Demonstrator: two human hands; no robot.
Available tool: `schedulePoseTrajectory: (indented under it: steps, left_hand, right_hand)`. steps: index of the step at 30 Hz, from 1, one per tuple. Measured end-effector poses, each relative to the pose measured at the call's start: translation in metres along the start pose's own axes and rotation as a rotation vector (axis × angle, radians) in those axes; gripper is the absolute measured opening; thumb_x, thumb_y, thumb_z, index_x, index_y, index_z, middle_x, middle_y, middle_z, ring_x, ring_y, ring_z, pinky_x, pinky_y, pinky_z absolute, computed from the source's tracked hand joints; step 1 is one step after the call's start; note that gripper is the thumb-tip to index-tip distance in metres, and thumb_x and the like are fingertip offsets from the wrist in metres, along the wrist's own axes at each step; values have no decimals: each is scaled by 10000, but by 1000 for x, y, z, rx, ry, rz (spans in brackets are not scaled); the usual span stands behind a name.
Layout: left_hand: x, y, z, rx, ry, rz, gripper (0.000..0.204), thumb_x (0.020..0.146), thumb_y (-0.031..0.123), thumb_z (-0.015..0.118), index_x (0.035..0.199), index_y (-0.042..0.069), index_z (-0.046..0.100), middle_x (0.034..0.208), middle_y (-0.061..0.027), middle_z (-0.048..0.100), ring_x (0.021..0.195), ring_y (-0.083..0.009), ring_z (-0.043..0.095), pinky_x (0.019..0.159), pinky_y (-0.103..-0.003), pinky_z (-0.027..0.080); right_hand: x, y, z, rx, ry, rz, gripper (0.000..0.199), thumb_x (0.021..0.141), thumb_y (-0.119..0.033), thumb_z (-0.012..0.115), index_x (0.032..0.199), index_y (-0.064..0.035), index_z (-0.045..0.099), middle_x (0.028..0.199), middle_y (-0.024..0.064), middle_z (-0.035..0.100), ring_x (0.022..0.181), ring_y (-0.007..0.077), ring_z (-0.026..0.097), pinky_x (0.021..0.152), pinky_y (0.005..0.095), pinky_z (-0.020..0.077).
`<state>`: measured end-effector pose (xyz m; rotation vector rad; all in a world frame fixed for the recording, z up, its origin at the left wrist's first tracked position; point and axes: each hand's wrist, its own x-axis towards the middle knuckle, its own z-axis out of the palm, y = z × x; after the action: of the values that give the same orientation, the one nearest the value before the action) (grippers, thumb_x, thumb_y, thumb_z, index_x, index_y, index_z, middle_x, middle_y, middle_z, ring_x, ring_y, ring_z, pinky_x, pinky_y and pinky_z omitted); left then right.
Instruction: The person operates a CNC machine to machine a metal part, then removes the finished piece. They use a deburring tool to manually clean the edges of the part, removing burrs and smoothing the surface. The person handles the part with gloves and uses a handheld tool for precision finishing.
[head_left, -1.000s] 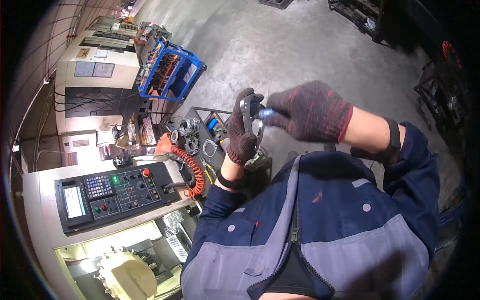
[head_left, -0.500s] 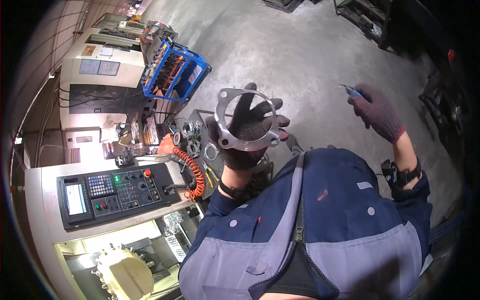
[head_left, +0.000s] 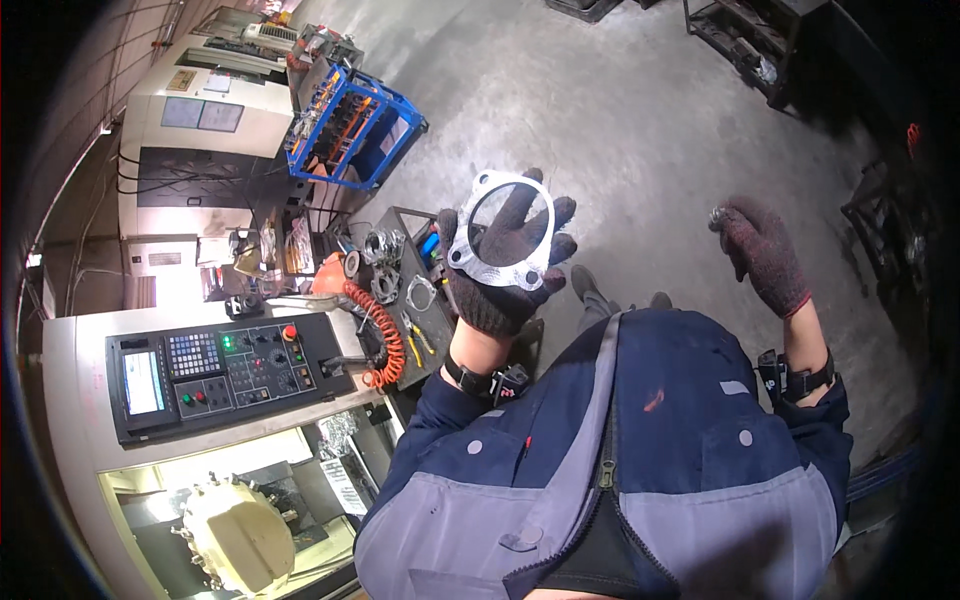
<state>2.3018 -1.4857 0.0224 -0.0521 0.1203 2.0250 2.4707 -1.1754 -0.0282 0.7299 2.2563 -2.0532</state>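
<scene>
My gloved left hand (head_left: 500, 300) holds up a flat silver metal flange ring (head_left: 462, 250) with bolt-hole lugs. The ring rests against the palm side, tilted, with dark fingers showing through its wide opening and past its right edge. Off to the right, apart from the ring, is my gloved right hand (head_left: 765, 255), its fingers curled closed. A small pale tip (head_left: 716, 214) pokes out at its fingertips. It appears to belong to the blue-handled tool seen there a moment earlier; the handle is now hidden in the glove.
At the left stands a machine with a control panel (head_left: 225, 380) and an orange coiled hose (head_left: 390, 345). A grey bench (head_left: 432, 325) beside my left hand carries more metal rings (head_left: 421, 293) and yellow-handled pliers (head_left: 418, 335). Farther off is a blue rack (head_left: 400, 120); dark shelving (head_left: 760, 50) stands far right.
The ring has turned in my left hand and shifted slightly right, its face now brighter. My right hand has dropped a little and rotated, hiding the tool's blue handle.
</scene>
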Motion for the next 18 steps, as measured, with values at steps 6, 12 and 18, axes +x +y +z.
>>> schedulePoseTrajectory:
  steps: [6, 12, 18]
  left_hand:
    - [-12, -3, -4, -55, 3, 44, 1041, 861, 795, 552, 1646, 184, 248, 1569, -294, 382, 1192, -500, 570, 819, -582, 551]
    - [-18, -12, -2, 252, -11, 77, 1050, 891, 809, 489, 1665, 178, 162, 1625, -301, 301, 1177, -512, 602, 679, -535, 583]
    - [-16, -26, -4, 435, -31, 154, 1188, 793, 880, 563, 1646, 130, 216, 1512, -362, 403, 1171, -529, 598, 767, -590, 601]
  right_hand:
    - [-2, -1, 5, -28, -53, 109, 287, 1009, -333, 612, 1005, -53, 677, 766, 24, 631, 572, 79, 534, 482, 259, 437]
    - [-4, -2, 18, -174, 94, -114, 269, 997, -210, 619, 1221, -61, 630, 891, 56, 666, 671, 112, 573, 589, 297, 507]
    - [-16, -38, 25, -355, -43, -261, 328, 1015, -185, 593, 1336, -117, 602, 957, 158, 694, 829, 266, 693, 742, 385, 559]
